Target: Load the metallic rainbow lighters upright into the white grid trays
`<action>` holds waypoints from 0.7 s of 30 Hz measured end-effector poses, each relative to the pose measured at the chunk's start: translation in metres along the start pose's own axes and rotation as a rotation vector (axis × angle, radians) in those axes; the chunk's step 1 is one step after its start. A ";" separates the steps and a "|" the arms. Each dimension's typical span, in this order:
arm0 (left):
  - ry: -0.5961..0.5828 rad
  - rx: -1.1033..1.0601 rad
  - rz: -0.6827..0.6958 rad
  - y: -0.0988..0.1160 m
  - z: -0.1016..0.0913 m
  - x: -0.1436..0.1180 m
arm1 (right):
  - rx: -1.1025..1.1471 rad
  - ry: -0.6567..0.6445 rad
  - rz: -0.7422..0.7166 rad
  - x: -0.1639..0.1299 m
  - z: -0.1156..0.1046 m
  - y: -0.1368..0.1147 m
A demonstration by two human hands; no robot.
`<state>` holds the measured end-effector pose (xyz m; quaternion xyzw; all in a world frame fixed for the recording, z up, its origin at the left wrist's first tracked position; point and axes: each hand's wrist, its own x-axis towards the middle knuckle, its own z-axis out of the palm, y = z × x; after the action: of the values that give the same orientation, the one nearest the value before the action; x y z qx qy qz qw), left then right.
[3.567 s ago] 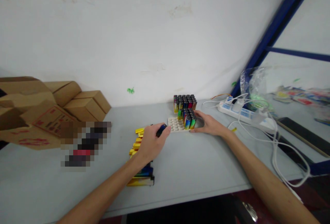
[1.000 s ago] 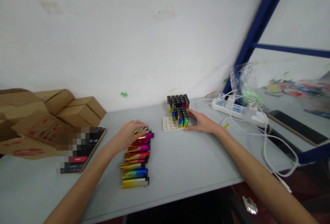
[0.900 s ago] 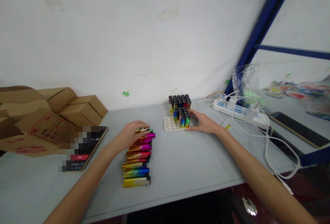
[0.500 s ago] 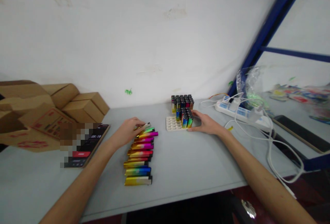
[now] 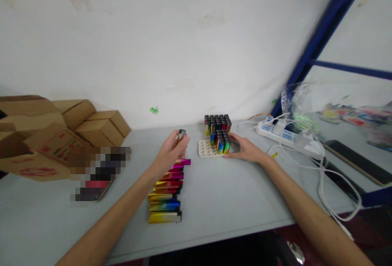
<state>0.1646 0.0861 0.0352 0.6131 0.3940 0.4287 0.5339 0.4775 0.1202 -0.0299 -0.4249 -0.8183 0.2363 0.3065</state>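
Observation:
My left hand point(image 5: 172, 150) is closed around a lighter point(image 5: 181, 134) held upright, its dark top and silvery body showing above the fingers. Below that hand lies a row of metallic lighters point(image 5: 165, 205), in yellow, blue, red and magenta, on their sides; the hand hides the row's far end. My right hand point(image 5: 245, 148) grips the right side of a white tray point(image 5: 204, 150) with round holes, thumb at its front corner and fingers behind. Several lighters point(image 5: 220, 145) stand upright in the tray's right part, while holes on its left are bare.
Behind the tray stands a block of upright lighters point(image 5: 217, 123). At left are cardboard boxes point(image 5: 98, 129) and a partly blurred phone point(image 5: 101, 184). To the right lie a power strip point(image 5: 288, 136) with white cables, another phone point(image 5: 358, 162) and a blue metal frame point(image 5: 301, 72).
My left hand has risen from the far end of the row and moved right, lifting a silvery lighter and turning it upright. My right hand stays at the tray.

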 end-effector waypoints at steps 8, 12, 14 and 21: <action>0.113 0.293 0.075 -0.011 0.007 -0.019 | -0.050 0.001 0.017 -0.002 -0.001 0.001; 0.105 0.428 0.085 -0.006 0.010 -0.025 | -0.051 0.015 0.021 -0.002 0.000 0.004; 0.106 0.472 0.086 -0.004 0.012 -0.027 | -0.040 0.017 0.014 -0.002 0.000 0.005; 0.012 0.304 0.044 -0.006 0.015 -0.029 | -0.025 -0.005 0.015 -0.001 -0.001 0.004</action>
<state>0.1693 0.0543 0.0252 0.6930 0.4438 0.3793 0.4230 0.4805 0.1212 -0.0322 -0.4344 -0.8188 0.2292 0.2974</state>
